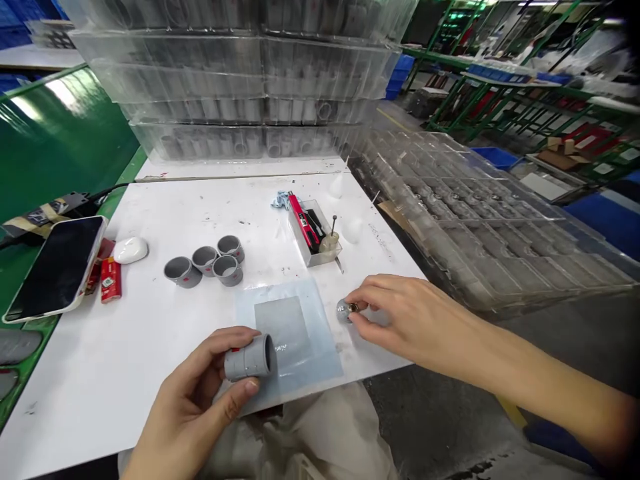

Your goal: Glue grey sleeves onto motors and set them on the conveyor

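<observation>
phone (pixel 55 267): lies face up with a dark screen at the far left, partly over the edge of the white worktop (pixel 100 373).
red packet (pixel 111 280): lies flat on the worktop, just beside the phone.
white oval object (pixel 131 250): sits just behind the red packet.
grey rings (pixel 205 261): four short sleeves clustered together, behind the left hand and well apart from it.
left hand (pixel 195 407): at the near edge of the worktop, its grip clenched around the grey pipe coupling, thumb below and fingers above.
grey pipe coupling (pixel 249 360): held on its side with the open end facing right, at the near left corner of the mat.
pale blue mat (pixel 310 320): a flat sheet between the two hands, with a greyer rectangle at its middle.
clear box (pixel 314 259): stands behind the mat and holds a red-handled tool (pixel 301 220) and a small bottle (pixel 329 243).
small metal part (pixel 345 311): silvery with a brass-coloured bit, on the worktop just right of the mat.
right hand (pixel 415 320): reaches in from the right, its grip pinched on the small metal part.
clear trays (pixel 240 87): stacked at the back of the worktop, with more spread out to the right.
</observation>
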The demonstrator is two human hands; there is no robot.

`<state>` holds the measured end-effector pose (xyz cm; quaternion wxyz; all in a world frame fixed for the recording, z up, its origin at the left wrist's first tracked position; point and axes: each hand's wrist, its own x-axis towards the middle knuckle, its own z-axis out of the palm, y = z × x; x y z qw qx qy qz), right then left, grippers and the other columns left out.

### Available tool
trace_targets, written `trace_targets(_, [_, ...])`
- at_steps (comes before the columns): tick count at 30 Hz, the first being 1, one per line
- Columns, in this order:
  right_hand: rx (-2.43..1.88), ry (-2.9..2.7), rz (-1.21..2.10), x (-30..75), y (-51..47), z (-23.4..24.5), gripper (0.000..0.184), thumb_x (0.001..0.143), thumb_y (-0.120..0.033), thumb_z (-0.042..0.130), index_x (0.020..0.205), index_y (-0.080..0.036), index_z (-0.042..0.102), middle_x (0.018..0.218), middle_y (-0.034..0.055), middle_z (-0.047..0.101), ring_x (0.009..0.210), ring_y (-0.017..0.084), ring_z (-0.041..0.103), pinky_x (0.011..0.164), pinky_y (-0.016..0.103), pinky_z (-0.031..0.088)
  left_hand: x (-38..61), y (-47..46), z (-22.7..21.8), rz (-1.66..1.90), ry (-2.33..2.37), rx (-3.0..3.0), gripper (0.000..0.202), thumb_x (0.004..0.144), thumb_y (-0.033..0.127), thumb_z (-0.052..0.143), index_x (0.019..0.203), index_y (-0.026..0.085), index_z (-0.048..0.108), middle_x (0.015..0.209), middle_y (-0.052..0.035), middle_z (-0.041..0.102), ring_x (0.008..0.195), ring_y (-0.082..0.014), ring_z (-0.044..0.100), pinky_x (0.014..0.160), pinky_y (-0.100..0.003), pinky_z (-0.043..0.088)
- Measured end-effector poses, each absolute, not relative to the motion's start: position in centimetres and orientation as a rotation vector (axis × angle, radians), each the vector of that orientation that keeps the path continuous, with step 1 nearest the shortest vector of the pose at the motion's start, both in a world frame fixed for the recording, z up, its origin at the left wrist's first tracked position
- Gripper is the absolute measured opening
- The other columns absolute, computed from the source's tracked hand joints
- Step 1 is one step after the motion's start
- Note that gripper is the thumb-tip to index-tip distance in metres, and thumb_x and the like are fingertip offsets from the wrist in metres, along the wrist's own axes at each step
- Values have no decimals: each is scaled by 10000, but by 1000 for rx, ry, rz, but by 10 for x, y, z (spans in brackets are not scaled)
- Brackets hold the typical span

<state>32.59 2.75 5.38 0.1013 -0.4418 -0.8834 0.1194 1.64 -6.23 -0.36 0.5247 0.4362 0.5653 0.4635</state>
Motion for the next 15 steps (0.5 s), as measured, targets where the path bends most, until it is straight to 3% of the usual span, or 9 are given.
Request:
trace_targets(6, [-1013, -1850, 863, 266, -16, 22, 210, 946, -206, 760, 1151, -243, 787, 1034, 32, 781, 872, 165, 728, 695, 252, 594, 14, -62, -3, 1103, 1346, 1011, 310, 859, 365, 898, 1154, 300, 830, 1286, -57, 781, 1211, -236, 719, 997, -224, 600])
trace_targets(15, [-1048, -1577, 1028, 239, -26, -5, 261, 889, -151, 764, 1107, -283, 821, 1005, -2, 764, 831, 132, 670, 754, 232, 579, 15, -61, -4, 1130, 1280, 1020, 266, 873, 307, 891, 1132, 293, 835, 1326, -69, 761, 1271, -235, 688, 1067, -252, 575])
